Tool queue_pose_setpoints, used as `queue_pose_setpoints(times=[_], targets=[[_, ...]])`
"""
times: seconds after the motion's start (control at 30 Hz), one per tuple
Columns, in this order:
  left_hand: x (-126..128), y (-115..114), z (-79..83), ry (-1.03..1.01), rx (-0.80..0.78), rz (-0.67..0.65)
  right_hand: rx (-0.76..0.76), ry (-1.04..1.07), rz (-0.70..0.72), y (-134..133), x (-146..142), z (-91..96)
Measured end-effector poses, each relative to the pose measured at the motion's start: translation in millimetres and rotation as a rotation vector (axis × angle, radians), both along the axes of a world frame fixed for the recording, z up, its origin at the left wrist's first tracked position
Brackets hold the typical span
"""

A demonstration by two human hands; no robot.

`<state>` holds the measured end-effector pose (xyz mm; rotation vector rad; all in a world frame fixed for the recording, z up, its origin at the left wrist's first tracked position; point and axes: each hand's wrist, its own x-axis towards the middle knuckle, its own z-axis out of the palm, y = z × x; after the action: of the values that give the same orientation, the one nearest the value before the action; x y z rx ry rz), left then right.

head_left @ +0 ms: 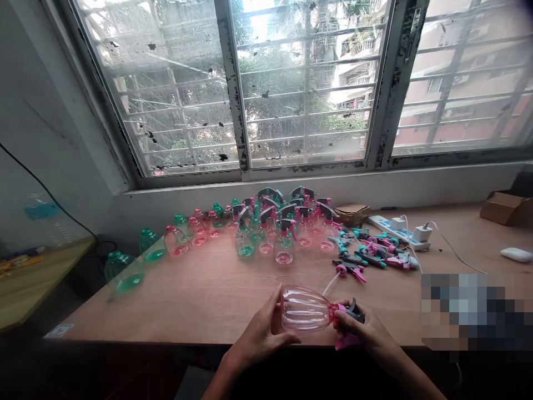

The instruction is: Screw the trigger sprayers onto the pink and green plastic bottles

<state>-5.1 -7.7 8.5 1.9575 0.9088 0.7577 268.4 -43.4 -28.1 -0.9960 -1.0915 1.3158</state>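
Note:
A clear pink spray bottle lies on its side in the air over the table's front edge, its base to the left. My left hand is closed around the base end, thumb below and fingers behind. My right hand grips the neck and the pink and black trigger sprayer at the right end. Part of the sprayer is hidden by my fingers. Just beyond the bottle, a loose pink sprayer head with a white tube lies on the table.
Capped spray bottles stand grouped at the back middle. Open green and pink bottles line the left. Loose sprayer heads pile at right, before a power strip. Cardboard boxes and a white mouse-like object lie farther around.

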Motion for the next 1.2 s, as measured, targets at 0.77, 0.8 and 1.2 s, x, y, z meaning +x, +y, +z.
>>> queue_pose_setpoints(times=[0.77, 0.8, 1.2], targets=[[0, 2, -8.1, -0.031, 0.011, -0.017, -0.019, 0.074, -0.025, -2, -2, 1.6], [0, 2, -7.3, -0.021, 0.008, -0.014, -0.019, 0.072, -0.023, -2, -2, 1.2], [-1, 5, -11.8, -0.08, 0.025, -0.03, 0.002, 0.066, -0.022, 0, -2, -0.5]])
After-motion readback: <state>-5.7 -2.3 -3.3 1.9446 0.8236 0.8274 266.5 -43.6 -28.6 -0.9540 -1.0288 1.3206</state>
